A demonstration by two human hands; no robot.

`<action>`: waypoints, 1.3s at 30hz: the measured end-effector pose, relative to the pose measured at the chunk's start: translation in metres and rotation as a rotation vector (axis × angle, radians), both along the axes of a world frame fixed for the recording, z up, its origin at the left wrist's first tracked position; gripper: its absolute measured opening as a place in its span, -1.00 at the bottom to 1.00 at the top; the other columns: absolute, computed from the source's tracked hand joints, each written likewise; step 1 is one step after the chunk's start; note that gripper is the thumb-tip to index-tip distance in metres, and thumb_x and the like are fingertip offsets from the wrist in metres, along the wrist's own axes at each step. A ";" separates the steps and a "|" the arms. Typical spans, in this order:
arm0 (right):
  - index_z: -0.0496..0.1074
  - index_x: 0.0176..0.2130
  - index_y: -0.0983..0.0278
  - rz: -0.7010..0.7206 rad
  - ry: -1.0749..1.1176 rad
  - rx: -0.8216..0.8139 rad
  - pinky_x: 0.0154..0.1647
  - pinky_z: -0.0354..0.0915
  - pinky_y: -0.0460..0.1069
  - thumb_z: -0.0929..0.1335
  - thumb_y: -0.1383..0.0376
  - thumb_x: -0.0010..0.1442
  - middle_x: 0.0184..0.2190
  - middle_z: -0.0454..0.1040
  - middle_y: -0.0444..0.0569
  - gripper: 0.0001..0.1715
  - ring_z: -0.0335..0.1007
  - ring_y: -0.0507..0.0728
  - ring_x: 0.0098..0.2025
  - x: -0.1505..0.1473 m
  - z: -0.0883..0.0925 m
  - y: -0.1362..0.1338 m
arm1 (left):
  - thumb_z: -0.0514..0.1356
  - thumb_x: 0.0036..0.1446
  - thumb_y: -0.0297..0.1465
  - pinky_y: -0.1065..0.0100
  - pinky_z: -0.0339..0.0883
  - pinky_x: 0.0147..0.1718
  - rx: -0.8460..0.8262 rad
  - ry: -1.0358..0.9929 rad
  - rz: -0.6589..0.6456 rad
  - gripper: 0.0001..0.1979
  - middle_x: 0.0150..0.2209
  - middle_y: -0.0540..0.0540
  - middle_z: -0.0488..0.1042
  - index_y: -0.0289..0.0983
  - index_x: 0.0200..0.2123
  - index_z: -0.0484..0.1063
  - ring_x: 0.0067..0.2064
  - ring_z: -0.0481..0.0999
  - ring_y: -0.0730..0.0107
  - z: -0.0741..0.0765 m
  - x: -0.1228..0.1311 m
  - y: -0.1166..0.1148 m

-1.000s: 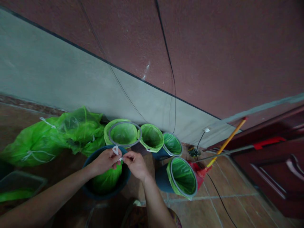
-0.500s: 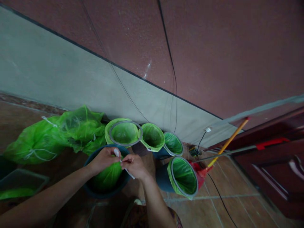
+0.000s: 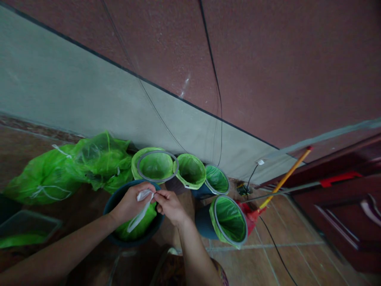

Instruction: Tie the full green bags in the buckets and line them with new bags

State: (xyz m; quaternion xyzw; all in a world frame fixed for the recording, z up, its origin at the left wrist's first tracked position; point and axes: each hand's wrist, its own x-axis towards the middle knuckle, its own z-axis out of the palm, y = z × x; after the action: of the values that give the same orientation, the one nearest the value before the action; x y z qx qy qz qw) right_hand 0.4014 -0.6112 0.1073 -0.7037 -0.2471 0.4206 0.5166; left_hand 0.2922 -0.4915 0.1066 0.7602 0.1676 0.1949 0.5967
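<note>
Both my hands meet over a dark blue bin (image 3: 114, 200) that holds a bright green bag (image 3: 139, 226). My left hand (image 3: 131, 202) is closed on a white drawstring (image 3: 139, 210) of that bag, and a loose length of it hangs down over the green plastic. My right hand (image 3: 169, 206) pinches the same drawstring at its upper end, fingertips touching those of the left hand.
Three bins lined with green bags (image 3: 156, 166) (image 3: 191, 171) (image 3: 216, 179) stand along the wall, another (image 3: 230, 220) lies tilted at the right. Tied full green bags (image 3: 68, 171) lie at left. A yellow-handled broom (image 3: 282, 180) leans by a dark door (image 3: 351, 206). Cables run down the wall.
The white drawstring has been pulled out longer and now hangs from my left hand. Both hands stay over the blue bin.
</note>
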 end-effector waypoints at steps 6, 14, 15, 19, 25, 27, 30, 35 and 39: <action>0.50 -0.40 0.33 -0.071 0.075 0.014 -0.63 0.04 -0.15 0.46 0.07 -0.02 -0.52 0.49 -0.12 -0.64 0.14 -0.10 -0.64 -0.001 -0.001 0.001 | 0.16 0.07 -0.30 0.38 0.28 -0.37 -0.038 0.075 -0.015 -0.84 -0.47 0.01 0.47 -0.25 -0.36 0.46 -0.39 0.43 0.38 -0.005 0.000 0.004; 0.48 -0.39 0.28 0.036 -0.333 -0.170 -0.50 0.20 -0.12 0.32 0.31 0.23 -0.52 0.49 -0.14 -0.81 0.30 -0.03 -0.57 0.005 0.000 -0.002 | 0.24 -0.05 -0.19 0.37 0.24 -0.41 -0.136 0.221 -0.102 -0.78 -0.52 0.00 0.50 -0.24 -0.48 0.49 -0.44 0.42 0.36 -0.009 0.008 0.016; 0.49 -0.36 0.27 0.078 -0.445 -0.194 -0.45 0.22 -0.11 0.31 0.32 0.25 -0.49 0.51 -0.12 -0.81 0.35 -0.01 -0.52 0.006 0.001 -0.003 | 0.23 -0.04 -0.18 0.37 0.24 -0.42 -0.128 0.236 -0.105 -0.77 -0.51 -0.01 0.50 -0.23 -0.48 0.49 -0.43 0.42 0.35 -0.011 0.008 0.017; 0.55 -0.24 0.23 0.226 -0.836 -0.345 -0.18 0.29 -0.01 0.28 0.31 0.30 -0.31 0.60 0.02 -0.76 0.51 0.14 -0.24 0.005 0.012 -0.007 | 0.15 0.03 -0.21 0.34 0.22 -0.42 0.001 0.272 -0.085 -0.79 -0.53 -0.01 0.44 -0.22 -0.50 0.43 -0.45 0.37 0.33 -0.014 0.006 0.021; 0.55 -0.19 0.26 0.290 -0.969 -0.602 -0.11 0.31 0.10 0.24 0.33 0.30 -0.27 0.61 0.15 -0.70 0.54 0.28 -0.12 0.000 0.014 -0.011 | 0.05 0.11 -0.29 0.29 0.24 -0.31 0.152 0.323 -0.021 -0.80 -0.49 -0.06 0.46 -0.20 -0.50 0.35 -0.39 0.41 0.27 -0.021 0.001 0.026; 0.55 -0.19 0.28 0.281 -0.930 -0.604 -0.07 0.32 0.12 0.24 0.35 0.29 -0.26 0.61 0.17 -0.71 0.54 0.30 -0.09 0.001 0.011 -0.012 | 0.05 0.11 -0.32 0.29 0.23 -0.32 0.152 0.338 -0.012 -0.81 -0.51 -0.06 0.44 -0.19 -0.53 0.32 -0.40 0.40 0.28 -0.026 0.001 0.027; 0.46 0.06 0.30 0.252 -0.844 -0.486 0.09 0.30 0.12 0.30 0.38 0.22 -0.03 0.56 0.18 -0.59 0.48 0.26 0.05 0.000 0.006 -0.014 | 0.09 0.07 -0.31 0.31 0.21 -0.37 0.088 0.348 0.012 -0.81 -0.56 -0.02 0.38 -0.18 -0.56 0.29 -0.44 0.36 0.31 -0.032 0.002 0.027; 0.09 0.38 0.25 0.376 -0.702 -0.261 0.27 0.22 0.13 0.49 0.36 -0.04 0.26 0.32 0.17 0.08 0.26 0.29 0.29 -0.015 -0.007 -0.014 | 0.15 0.01 -0.27 0.31 0.24 -0.40 -0.170 0.284 0.023 -0.82 -0.58 0.01 0.38 -0.20 -0.56 0.34 -0.46 0.36 0.32 -0.032 0.004 0.013; 0.34 0.21 0.28 0.286 -0.652 -0.301 0.07 0.35 0.15 0.34 0.43 0.08 -0.07 0.57 0.13 -0.31 0.51 0.29 0.01 -0.021 -0.021 -0.008 | 0.14 -0.03 -0.32 0.29 0.32 -0.37 -0.276 0.231 0.064 -0.90 -0.52 -0.02 0.43 -0.22 -0.50 0.37 -0.42 0.44 0.29 -0.027 0.009 0.007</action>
State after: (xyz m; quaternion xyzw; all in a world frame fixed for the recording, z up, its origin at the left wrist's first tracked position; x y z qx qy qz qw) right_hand 0.3803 -0.6193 0.0865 -0.8268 -0.4295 0.2744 0.2380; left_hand 0.3011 -0.4848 0.0792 0.6827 0.2842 0.1001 0.6656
